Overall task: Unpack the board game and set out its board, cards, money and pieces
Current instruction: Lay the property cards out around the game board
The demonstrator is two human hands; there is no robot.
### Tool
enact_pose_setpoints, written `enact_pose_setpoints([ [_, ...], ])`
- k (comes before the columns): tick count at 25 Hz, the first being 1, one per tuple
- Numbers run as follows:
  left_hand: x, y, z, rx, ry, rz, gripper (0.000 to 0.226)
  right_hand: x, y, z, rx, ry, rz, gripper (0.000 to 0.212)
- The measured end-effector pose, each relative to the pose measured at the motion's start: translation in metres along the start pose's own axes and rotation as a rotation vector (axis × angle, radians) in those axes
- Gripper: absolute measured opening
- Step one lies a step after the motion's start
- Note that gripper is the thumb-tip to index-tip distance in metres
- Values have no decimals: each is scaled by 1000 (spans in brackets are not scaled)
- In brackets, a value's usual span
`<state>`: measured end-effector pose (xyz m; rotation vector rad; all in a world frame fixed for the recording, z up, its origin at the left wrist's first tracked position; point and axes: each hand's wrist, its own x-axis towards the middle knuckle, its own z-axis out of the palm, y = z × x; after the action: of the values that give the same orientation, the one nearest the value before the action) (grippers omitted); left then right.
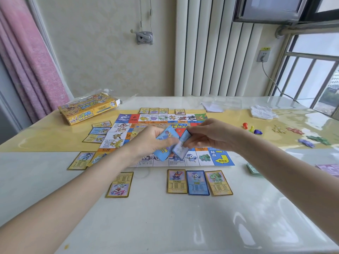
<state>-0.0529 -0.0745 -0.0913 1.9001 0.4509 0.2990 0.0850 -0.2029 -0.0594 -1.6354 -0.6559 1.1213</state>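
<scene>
My left hand (152,142) holds the card stack (165,143) above the board (207,158); my right hand (207,136) pinches one card (183,143). Cards appear thin, light, slippery: grip by edges.

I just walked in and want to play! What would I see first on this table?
Two hands meet over the middle of the colourful game board: the left hand holds blue cards, and the right hand pinches one card. Three picture cards lie in a row in front, and the yellow box sits far left.

Glossy white table (165,217), game board (207,158), cards (197,182), yellow box (86,109), pawns (252,128), money (254,170)
</scene>
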Motion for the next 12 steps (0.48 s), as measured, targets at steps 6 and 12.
enact_pose_setpoints([
  [6,-4,3,-6,31,77,-20,5,3,-5,3,-227,101,-47,35],
  [12,-9,7,-8,100,83,-5,11,-1,-14,12,-568,59,-156,8],
])
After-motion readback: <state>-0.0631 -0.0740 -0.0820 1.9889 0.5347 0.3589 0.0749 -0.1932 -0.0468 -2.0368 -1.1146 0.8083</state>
